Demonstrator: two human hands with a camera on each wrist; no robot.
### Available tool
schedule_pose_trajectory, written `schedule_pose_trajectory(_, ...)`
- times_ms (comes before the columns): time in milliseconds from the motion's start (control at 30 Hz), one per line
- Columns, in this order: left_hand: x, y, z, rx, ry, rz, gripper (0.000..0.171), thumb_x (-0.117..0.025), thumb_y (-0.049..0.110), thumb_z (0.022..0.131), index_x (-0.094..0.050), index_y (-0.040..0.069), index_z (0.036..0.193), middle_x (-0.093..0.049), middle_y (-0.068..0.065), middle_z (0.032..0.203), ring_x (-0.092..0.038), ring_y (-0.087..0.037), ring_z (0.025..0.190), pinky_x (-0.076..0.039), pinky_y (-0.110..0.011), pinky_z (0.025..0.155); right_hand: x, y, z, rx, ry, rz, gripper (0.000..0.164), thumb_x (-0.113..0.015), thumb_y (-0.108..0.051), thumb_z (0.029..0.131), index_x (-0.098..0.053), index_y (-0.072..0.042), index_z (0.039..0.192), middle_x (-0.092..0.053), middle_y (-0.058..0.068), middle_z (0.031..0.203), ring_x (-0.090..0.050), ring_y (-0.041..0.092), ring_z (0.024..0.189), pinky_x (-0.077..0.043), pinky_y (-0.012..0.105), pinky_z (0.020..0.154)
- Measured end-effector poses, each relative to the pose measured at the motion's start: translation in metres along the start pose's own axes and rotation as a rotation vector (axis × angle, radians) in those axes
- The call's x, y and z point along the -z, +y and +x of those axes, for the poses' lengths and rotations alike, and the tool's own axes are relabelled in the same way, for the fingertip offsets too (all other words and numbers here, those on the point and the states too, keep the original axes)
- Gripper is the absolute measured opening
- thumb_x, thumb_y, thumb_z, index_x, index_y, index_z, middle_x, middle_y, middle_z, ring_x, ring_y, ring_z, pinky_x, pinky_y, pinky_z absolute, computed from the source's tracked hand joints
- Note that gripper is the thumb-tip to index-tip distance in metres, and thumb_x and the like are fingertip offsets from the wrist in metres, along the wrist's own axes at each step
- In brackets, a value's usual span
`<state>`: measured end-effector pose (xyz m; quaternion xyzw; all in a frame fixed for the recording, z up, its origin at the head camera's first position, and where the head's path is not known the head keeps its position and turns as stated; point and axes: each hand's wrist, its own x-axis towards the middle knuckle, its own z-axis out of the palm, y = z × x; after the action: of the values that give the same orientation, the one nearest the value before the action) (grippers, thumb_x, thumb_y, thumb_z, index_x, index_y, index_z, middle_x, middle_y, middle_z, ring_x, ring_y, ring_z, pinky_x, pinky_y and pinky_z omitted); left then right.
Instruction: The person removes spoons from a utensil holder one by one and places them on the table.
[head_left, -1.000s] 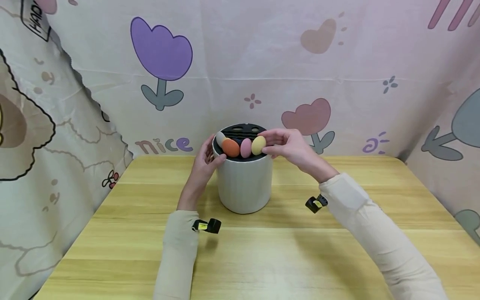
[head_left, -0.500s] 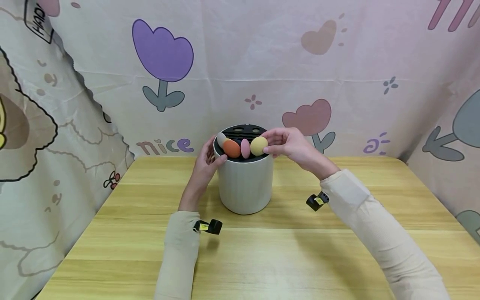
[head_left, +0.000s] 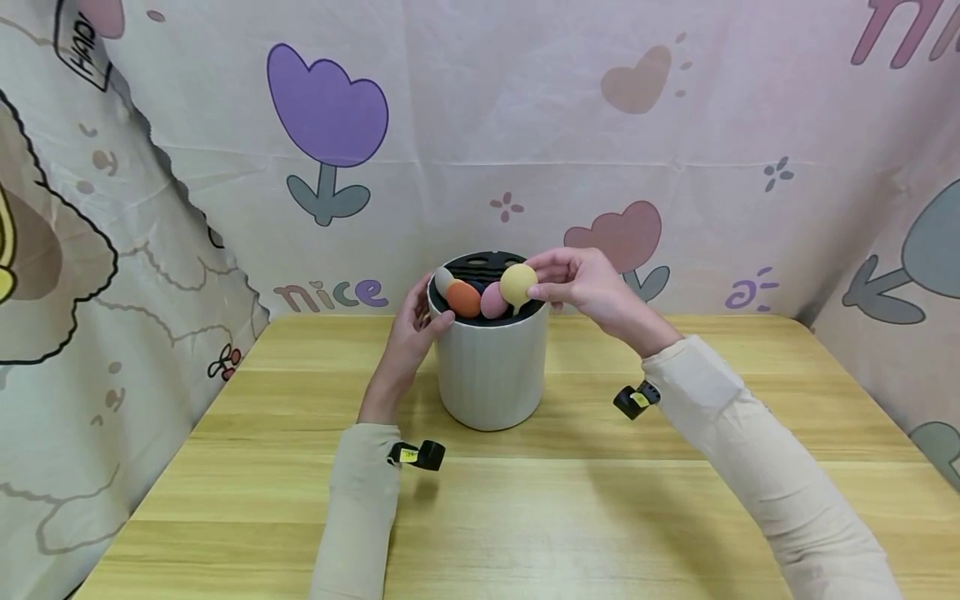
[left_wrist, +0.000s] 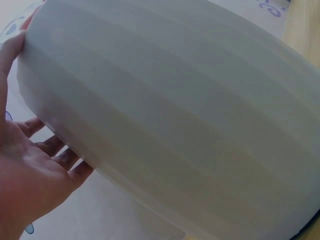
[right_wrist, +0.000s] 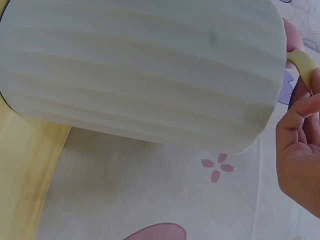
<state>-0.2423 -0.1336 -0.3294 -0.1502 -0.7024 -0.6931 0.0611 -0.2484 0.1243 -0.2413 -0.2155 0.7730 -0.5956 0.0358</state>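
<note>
A white ribbed utensil holder (head_left: 491,375) with a black slotted top stands upright on the table. My left hand (head_left: 411,325) holds its left side near the rim, thumb at the front and fingers around the side. My right hand (head_left: 588,287) pinches the round head of a yellow spoon (head_left: 518,286) between thumb and fingers; its thin stem goes down toward the black top. Beside it, a pink spoon (head_left: 493,302), an orange spoon (head_left: 462,298) and a grey spoon (head_left: 442,280) stand in the holder, heads up. The right wrist view catches the yellow spoon (right_wrist: 301,64) edge-on.
The wooden table (head_left: 525,517) stretches around the holder toward the front. Close behind its far edge hangs a printed cloth (head_left: 465,100), and another cloth (head_left: 150,275) falls along the left side. Small black wrist cameras sit on both sleeves.
The yellow spoon's head has risen a little, and a bit of its stem now shows. The pink spoon's head has turned, looking narrow and then wide again. My left hand stays at the holder.
</note>
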Motion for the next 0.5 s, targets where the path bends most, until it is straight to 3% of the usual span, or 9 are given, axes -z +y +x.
schedule_pose_trajectory(500, 0.000, 0.000, 0.000, -0.005, -0.005, -0.008, 0.074, -0.060, 0.026, 0.089, -0.026, 0.013, 0.153, -0.028, -0.006, 0.154, -0.025, -0.020, 0.141, -0.019, -0.042, 0.115, 0.002, -0.016, -0.001, 0.095, 0.044, 0.044, 0.027, -0.071, 0.002, 0.083, -0.068, 0.001, 0.110, -0.071, -0.005, 0.082, -0.054, 0.009, 0.063, -0.039, 0.022, 0.053)
